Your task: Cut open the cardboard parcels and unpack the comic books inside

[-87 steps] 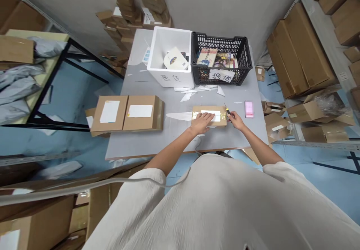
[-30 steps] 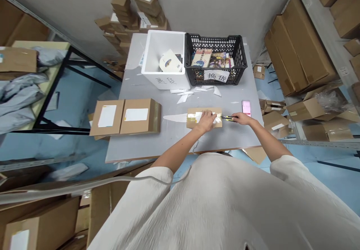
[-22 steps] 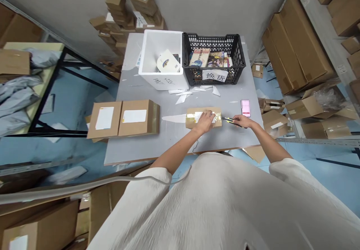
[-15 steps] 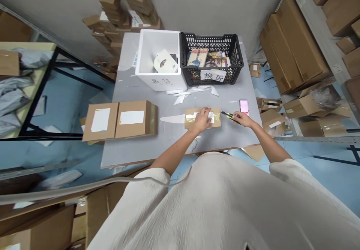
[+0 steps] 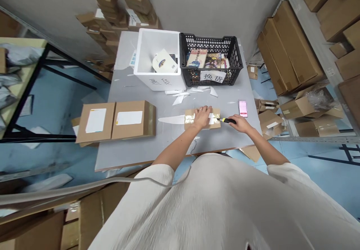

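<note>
A small taped cardboard box (image 5: 189,122) with a white label lies on the grey table near its front edge. My left hand (image 5: 202,117) rests on top of it, fingers stretched out and partly covering the label. In my right hand (image 5: 240,123) is a black and yellow utility knife (image 5: 229,120), gripped by its handle. The knife's tip points left and meets the taped right end of the box. How deep the blade sits cannot be made out. A phone with a lit pink screen (image 5: 242,108) lies just beyond my right hand.
Two larger labelled cartons (image 5: 129,119) stand on the table's left side. At the back are a white foam box (image 5: 160,80) and a black plastic crate (image 5: 211,78) holding books. White paper scraps (image 5: 179,99) lie before them. Shelves of cartons (image 5: 292,47) stand right.
My right hand has brought the utility knife left, from beside the box onto its right end. My left hand stays on the box, its fingers a little more spread.
</note>
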Demonstrator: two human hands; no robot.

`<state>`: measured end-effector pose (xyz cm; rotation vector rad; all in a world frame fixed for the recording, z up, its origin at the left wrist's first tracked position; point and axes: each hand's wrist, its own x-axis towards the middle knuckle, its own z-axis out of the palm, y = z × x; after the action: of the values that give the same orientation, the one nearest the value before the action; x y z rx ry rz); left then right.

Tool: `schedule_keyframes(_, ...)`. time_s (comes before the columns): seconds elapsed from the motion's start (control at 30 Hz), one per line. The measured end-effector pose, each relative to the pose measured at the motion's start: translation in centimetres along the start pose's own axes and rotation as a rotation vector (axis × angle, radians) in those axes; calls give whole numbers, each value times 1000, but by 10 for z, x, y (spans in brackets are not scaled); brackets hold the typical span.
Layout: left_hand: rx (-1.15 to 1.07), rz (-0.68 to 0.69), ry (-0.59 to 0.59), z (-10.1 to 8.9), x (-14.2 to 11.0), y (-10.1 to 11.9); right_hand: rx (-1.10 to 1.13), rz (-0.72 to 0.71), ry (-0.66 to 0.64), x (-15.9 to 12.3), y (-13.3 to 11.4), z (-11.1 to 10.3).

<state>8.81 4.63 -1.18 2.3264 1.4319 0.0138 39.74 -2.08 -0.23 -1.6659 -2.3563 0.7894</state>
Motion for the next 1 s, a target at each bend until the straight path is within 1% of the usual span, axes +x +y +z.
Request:
schedule_keyframes(0.13,26,-3,1,-3,-1,4,-36,-17,9,0,0,6)
schedule_keyframes(0.27,31,-15,31,-2,-4,8,-44,-12,37,2,0,12)
schedule_keyframes(0.43,-3,20,104,5,-9,12,-2,34,85,3,-3,20)
schedule_keyframes(0.67,-101,-10,132,15,-10,13,73,117,163,-1,-4,33)
schedule_keyframes(0.87,-103,-29,129,16,-12,14,105,124,186,-1,-5,42)
schedule_keyframes(1.0,-91,-28,137,16,-13,14,97,122,160,1,-4,45)
